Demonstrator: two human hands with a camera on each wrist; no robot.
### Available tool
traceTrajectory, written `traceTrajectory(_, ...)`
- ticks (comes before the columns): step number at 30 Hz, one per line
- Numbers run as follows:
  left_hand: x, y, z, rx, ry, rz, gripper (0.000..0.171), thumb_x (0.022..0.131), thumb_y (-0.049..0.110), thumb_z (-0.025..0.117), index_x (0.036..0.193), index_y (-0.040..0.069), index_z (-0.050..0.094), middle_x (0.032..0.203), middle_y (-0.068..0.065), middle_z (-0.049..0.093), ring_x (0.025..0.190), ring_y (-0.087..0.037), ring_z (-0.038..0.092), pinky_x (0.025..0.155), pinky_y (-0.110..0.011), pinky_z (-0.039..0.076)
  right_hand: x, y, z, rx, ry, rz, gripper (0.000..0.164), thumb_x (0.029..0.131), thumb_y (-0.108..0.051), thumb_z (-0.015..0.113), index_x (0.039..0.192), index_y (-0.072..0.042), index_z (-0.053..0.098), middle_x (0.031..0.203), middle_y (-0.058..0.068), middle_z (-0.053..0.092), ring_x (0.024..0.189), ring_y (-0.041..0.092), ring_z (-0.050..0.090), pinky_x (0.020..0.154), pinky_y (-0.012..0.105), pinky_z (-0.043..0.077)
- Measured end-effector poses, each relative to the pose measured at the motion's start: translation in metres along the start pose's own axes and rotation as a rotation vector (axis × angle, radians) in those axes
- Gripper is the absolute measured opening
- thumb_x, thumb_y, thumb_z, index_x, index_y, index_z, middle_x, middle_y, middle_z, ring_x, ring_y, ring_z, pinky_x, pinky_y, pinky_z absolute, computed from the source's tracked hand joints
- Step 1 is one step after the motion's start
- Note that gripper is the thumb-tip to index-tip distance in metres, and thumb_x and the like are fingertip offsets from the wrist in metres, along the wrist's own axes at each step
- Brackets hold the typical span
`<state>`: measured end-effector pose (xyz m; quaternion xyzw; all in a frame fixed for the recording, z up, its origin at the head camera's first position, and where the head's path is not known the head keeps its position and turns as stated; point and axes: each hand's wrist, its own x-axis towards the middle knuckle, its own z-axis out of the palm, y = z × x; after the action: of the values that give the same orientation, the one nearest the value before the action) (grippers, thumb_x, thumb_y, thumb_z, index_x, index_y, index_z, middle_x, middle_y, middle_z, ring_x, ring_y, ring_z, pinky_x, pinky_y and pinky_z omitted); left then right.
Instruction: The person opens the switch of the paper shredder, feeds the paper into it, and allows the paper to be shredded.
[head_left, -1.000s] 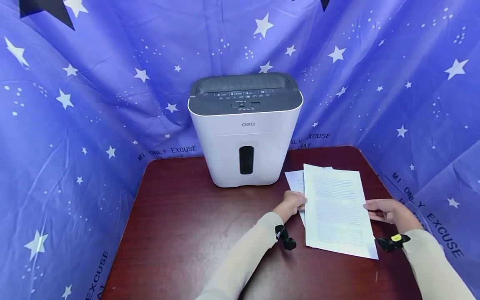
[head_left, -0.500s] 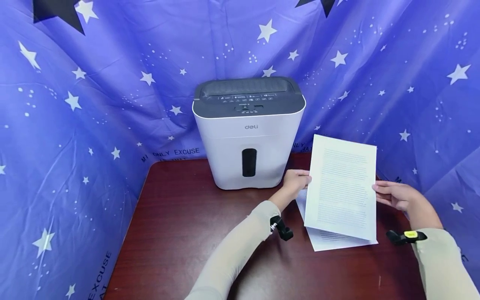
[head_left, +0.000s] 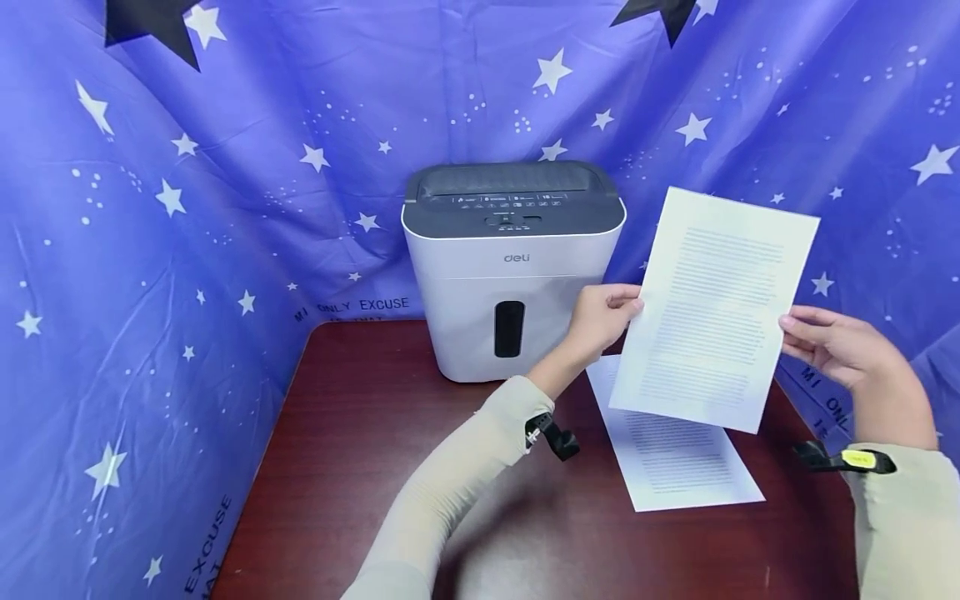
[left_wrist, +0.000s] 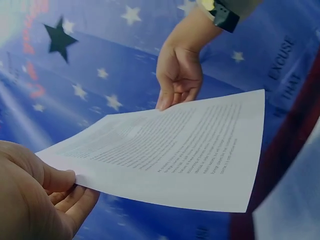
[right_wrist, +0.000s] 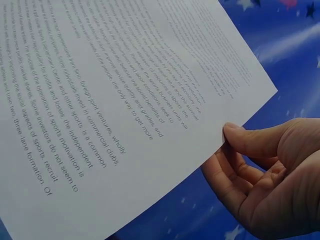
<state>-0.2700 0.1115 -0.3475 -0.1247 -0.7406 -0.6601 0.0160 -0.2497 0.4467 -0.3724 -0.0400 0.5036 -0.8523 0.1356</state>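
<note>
A printed sheet of paper (head_left: 712, 317) is held up above the table, tilted, between both hands. My left hand (head_left: 603, 321) pinches its left edge, thumb on the printed face and fingers behind. On the opposite edge my right hand (head_left: 843, 346) pinches it the same way. Seen from the right wrist, the thumb (right_wrist: 250, 140) presses on the sheet's edge and lines of English text are readable. Below, a second printed sheet (head_left: 682, 467) lies flat on the table, its upper part hidden behind the raised one.
A white paper shredder (head_left: 468, 292) with a dark grey top and the word "deli" stands at the back of the dark red table (head_left: 360, 467), left of the sheets. Blue star-patterned curtains (head_left: 247, 167) hang close around the table.
Both hands have lifted the top sheet up off the table and a little to the right. More of the sheet underneath now shows. The head view has shifted slightly.
</note>
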Motion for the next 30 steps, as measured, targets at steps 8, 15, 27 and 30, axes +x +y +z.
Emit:
traceTrajectory(8,0.009,0.047,-0.04,-0.198,-0.018,0.005,0.02,0.086,0.001,0.065,0.105,-0.002,0.069,0.096,-0.016,0.072,0.076,-0.014,0.069,0.066,-0.02,0.056,0.005,-0.035,0.061,-0.015,0.017,-0.202,0.033,0.092,0.016,0.038,0.1,0.006,0.068,0.087,0.016,0.071,0.076,0.024,0.071,0.068,0.032,0.057)
traceTrajectory(15,0.018,0.076,-0.081,-0.244,-0.057,-0.038,0.024,0.088,0.004,0.063,0.111,-0.003,0.066,0.1,-0.016,0.07,0.079,-0.015,0.068,0.071,-0.024,0.057,0.015,-0.067,0.11,-0.111,0.015,-0.258,0.029,0.089,0.016,0.045,0.099,0.005,0.07,0.087,0.015,0.072,0.075,0.022,0.071,0.064,0.03,0.057)
traceTrajectory(27,0.028,0.109,-0.141,-0.266,-0.13,-0.085,0.026,0.088,0.007,0.064,0.113,0.001,0.066,0.103,-0.014,0.07,0.086,-0.019,0.068,0.079,-0.029,0.056,0.032,-0.092,0.174,-0.253,0.023,-0.246,0.022,0.085,0.013,0.056,0.098,0.003,0.071,0.088,0.011,0.073,0.075,0.02,0.071,0.065,0.029,0.057)
traceTrajectory(30,0.03,0.118,-0.154,-0.271,-0.152,-0.091,0.027,0.088,0.005,0.063,0.115,0.0,0.065,0.106,-0.016,0.069,0.088,-0.021,0.068,0.08,-0.03,0.055,0.033,-0.098,0.186,-0.291,0.045,-0.242,0.02,0.084,0.01,0.06,0.098,0.002,0.071,0.089,0.009,0.073,0.074,0.019,0.071,0.065,0.028,0.057)
